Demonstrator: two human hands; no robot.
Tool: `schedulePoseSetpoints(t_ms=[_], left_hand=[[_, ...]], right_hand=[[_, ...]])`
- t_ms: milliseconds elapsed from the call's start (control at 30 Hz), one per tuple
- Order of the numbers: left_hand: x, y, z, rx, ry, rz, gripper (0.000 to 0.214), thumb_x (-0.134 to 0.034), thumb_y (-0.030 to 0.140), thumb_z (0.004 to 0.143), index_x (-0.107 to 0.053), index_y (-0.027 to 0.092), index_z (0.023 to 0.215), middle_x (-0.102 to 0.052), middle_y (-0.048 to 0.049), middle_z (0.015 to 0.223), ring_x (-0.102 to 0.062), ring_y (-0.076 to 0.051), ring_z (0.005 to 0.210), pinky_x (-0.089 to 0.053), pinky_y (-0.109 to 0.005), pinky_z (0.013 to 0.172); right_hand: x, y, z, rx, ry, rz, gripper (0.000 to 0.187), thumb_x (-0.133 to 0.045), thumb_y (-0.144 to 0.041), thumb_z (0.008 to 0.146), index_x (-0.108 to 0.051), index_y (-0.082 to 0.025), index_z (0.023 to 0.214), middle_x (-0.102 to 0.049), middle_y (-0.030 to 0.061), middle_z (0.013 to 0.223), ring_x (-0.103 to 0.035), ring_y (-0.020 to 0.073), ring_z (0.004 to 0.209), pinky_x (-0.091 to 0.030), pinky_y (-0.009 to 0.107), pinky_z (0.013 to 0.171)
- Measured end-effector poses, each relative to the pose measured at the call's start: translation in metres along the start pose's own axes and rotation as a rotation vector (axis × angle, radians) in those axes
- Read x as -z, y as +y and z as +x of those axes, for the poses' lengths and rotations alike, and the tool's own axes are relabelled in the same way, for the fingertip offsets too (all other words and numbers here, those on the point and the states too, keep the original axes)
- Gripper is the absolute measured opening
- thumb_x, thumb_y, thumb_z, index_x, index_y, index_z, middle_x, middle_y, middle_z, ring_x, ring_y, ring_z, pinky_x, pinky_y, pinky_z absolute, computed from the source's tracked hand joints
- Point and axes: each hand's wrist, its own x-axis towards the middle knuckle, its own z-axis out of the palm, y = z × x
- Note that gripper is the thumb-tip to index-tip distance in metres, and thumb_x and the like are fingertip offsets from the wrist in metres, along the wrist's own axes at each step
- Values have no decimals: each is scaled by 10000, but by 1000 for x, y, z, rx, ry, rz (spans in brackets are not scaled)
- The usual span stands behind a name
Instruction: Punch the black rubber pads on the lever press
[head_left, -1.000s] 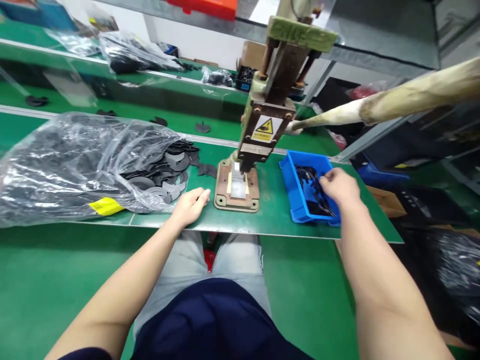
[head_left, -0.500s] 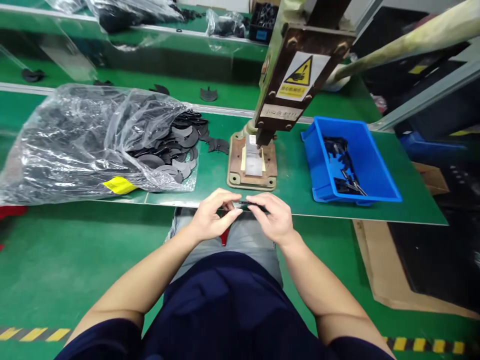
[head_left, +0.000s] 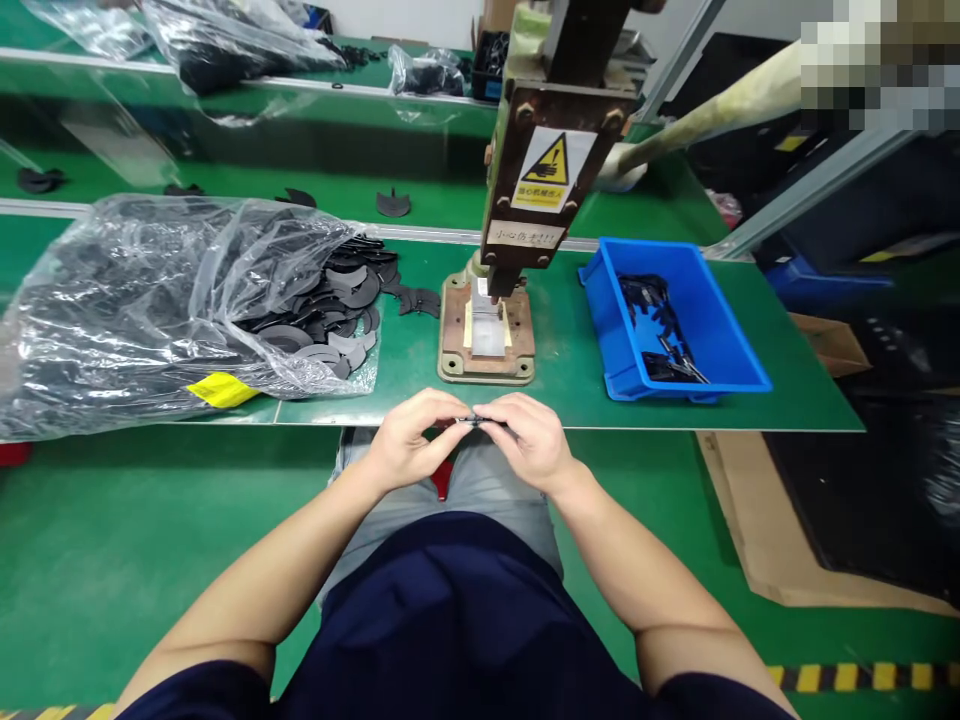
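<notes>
Between my fingertips, above the table's front edge, is a small thin black part [head_left: 474, 420]; its full shape is hidden by the fingers. My left hand [head_left: 417, 437] pinches it from the left, thumb below and fingers above. From the right, my right hand [head_left: 526, 440] grips it the same way. Just beyond the hands stands a hand press [head_left: 487, 370] with a metal block on its base and its ram above. To the left, curved black plastic pieces [head_left: 352, 290] spill from a clear plastic bag [head_left: 150, 290].
A blue bin [head_left: 697, 300] with black parts stands right of the press. The green table [head_left: 405, 340] ends just in front of my body. A pale lever [head_left: 720, 110] slants off to the upper right. More bags [head_left: 240, 40] lie on the bench behind.
My fingertips have come closer together on the black part; a half second ago the left fingers were more spread. The camera view has shifted slightly.
</notes>
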Motion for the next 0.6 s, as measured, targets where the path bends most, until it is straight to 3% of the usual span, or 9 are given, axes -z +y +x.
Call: schedulePoseSetpoints(t_ms=[100, 233, 300, 433, 500, 600], left_hand=[[1, 3, 4, 176, -77, -61, 88, -744, 273, 1001, -749, 217, 1069, -784, -74, 1007, -728, -182, 898, -590, -328, 799], [-2, 4, 10, 561, -198, -379, 288, -759, 447, 989, -648, 194, 908, -711, -27, 806, -654, -145, 725, -539, -289, 686], [-2, 2, 15, 653, -232, -541, 360, -837, 463, 920, -600, 195, 878, -665, 1, 783, -621, -124, 698, -516, -266, 665], [5, -11, 32, 632, -147, -652, 426, -892, 424, 866, -674, 220, 1171, -634, 27, 826, -642, -113, 706, -527, -250, 673], [11, -23, 46, 584, -86, -617, 490, -872, 437, 883, -677, 227, 1279, -643, 22, 828, -677, -127, 713, -555, -266, 688], [15, -51, 72, 502, 65, -501, 427, -869, 468, 864, -684, 208, 1148, -688, 0, 842, -721, -155, 741, -602, -305, 729]], right_hand=[[4, 1, 2, 51, -16, -35, 289, -693, -191, 967, -716, -241, 1250, -819, 53, 1026, -767, 179, 946, -645, 369, 844], [9, 1, 9, 158, -47, -121, 284, -689, -196, 968, -723, -265, 1241, -825, 40, 1068, -764, 188, 996, -635, 369, 855], [16, 1, 15, 198, -61, -153, 316, -684, -195, 969, -705, -262, 1278, -820, 48, 1139, -762, 187, 1034, -644, 368, 875], [51, 8, 31, 152, 0, -161, 412, -719, -192, 938, -673, -248, 1343, -787, 84, 1251, -746, 212, 1153, -659, 413, 969], [80, 16, 45, 107, 135, -183, 376, -730, -203, 928, -698, -260, 1298, -783, 79, 1233, -738, 226, 1165, -650, 456, 1013], [127, 28, 80, 62, 438, -212, 217, -717, -315, 957, -737, -253, 1164, -765, 74, 1141, -735, 240, 1120, -640, 494, 1022]])
